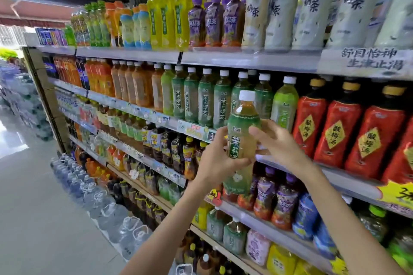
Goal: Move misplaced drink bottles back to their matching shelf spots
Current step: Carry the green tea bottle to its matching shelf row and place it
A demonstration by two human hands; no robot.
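— Both hands are on it, see? The left hand point(218, 158) wraps the bottle point(242, 140) round its middle, fingers closed over the label; the right hand point(279, 143) holds the other side, thumb pressed near the shoulder.

— Where's the bottle, then?

— Upright in the air, just in front of the row of green tea bottles point(206, 100) with the same label, on the second shelf point(156, 116).

— Heavy?

— Full, so I'd guess some weight. Thin plastic gives if squeezed, and the wrap may be slick. The waist is the place to hold it, as now.

— Is there a gap for it?

— Can't tell. The bottle and hands hide that stretch of shelf, and the price tags are blurred.
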